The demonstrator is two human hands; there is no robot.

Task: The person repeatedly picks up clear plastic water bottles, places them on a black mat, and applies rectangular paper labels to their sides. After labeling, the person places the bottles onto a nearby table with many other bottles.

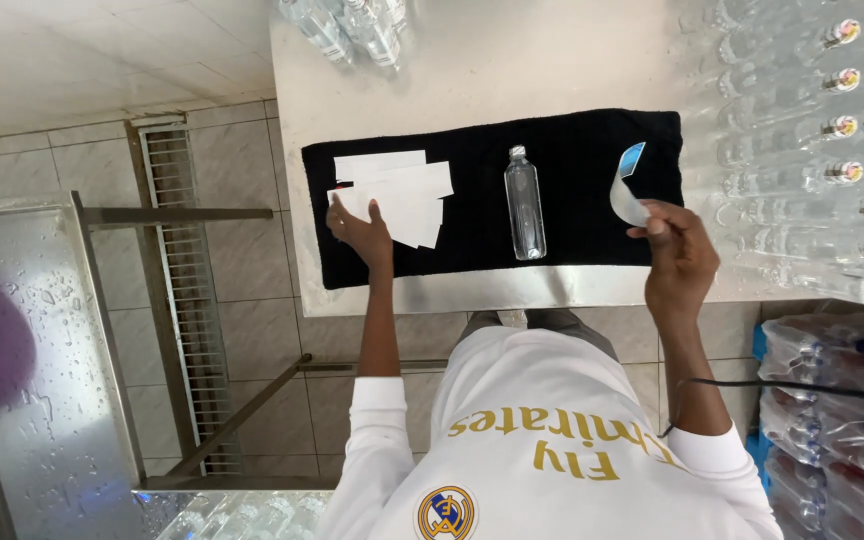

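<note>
A black towel (592, 140) lies across a white table (512, 60). On its left end sits a loose stack of white label strips (402, 190). My left hand (360, 230) rests flat on the stack's near edge, fingers spread on the paper. A clear, empty plastic bottle (524, 205) lies on its side in the middle of the towel, cap pointing away from me. My right hand (677, 255) is raised over the towel's right end. It pinches a curled white label strip (627, 190) with a blue tip.
Rows of clear capped bottles (832, 130) lie packed along the table's right side, and more bottles (352, 25) stand at the far edge. Shrink-wrapped bottle packs (822, 400) are stacked at lower right. A wet metal surface (42, 370) and a metal frame (172, 300) stand at left on the tiled floor.
</note>
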